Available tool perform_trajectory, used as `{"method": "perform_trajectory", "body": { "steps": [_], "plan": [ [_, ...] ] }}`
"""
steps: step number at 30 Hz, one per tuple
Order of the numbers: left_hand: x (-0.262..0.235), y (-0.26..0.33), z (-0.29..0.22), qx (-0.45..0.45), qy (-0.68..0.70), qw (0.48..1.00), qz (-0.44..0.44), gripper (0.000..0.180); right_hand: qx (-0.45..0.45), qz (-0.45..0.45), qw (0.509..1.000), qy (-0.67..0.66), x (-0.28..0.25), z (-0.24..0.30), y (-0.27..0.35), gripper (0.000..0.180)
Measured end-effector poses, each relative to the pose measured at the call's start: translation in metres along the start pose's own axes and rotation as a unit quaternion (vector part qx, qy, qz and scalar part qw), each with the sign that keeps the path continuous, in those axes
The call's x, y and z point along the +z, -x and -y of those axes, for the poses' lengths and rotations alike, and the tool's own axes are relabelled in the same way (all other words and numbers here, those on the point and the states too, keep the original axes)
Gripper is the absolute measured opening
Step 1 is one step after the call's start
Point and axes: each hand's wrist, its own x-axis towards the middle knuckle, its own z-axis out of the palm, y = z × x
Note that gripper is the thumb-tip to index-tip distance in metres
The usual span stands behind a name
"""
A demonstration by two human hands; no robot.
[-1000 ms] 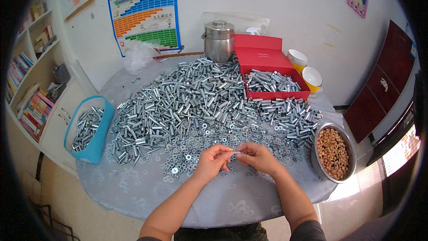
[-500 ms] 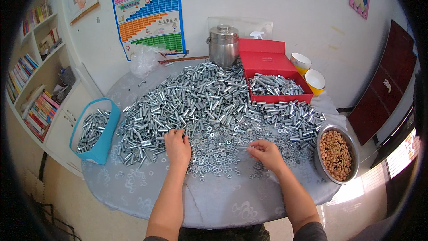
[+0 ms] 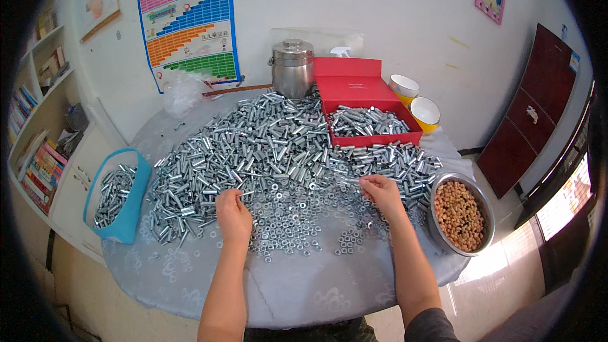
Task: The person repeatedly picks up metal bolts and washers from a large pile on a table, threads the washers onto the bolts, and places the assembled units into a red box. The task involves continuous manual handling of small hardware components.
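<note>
A big heap of silvery metal sleeves and bolts (image 3: 253,139) covers the table's far half, with loose nuts and washers (image 3: 288,221) scattered in front. My left hand (image 3: 234,216) is at the heap's near left edge. Its thumb and fingers pinch a thin metal bolt, whose tip shows beyond them. Over the right part of the scattered washers, my right hand (image 3: 384,197) is closed in a pinch. A small silvery metal sleeve (image 3: 350,181) sticks out leftward from its fingertips, partly hidden by them. The hands are well apart.
A light-blue fabric bin (image 3: 134,206) of metal parts stands left. Behind the heap are a steel pot (image 3: 292,76), an open red box (image 3: 373,140) of sleeves and yellow-white bowls (image 3: 425,113). A steel bowl (image 3: 489,234) of brownish pieces sits near the right edge.
My right hand has moved rightward and farther from me across the washers, still pinching a metal piece. My left hand has stayed near the heap's edge. The whole view has shifted slightly.
</note>
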Motion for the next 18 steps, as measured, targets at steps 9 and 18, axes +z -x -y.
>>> {"method": "perform_trajectory", "body": {
  "steps": [9,18],
  "plan": [
    [-0.003,0.003,-0.024,-0.076,0.198,0.976,0.048,0.009,-0.008,0.019,1.0,0.009,0.004,0.011,-0.039,0.025],
    [0.004,0.013,-0.034,-0.048,0.251,0.964,0.077,0.014,-0.137,-0.003,0.988,-0.066,0.015,0.056,-0.07,0.041]
  ]
}}
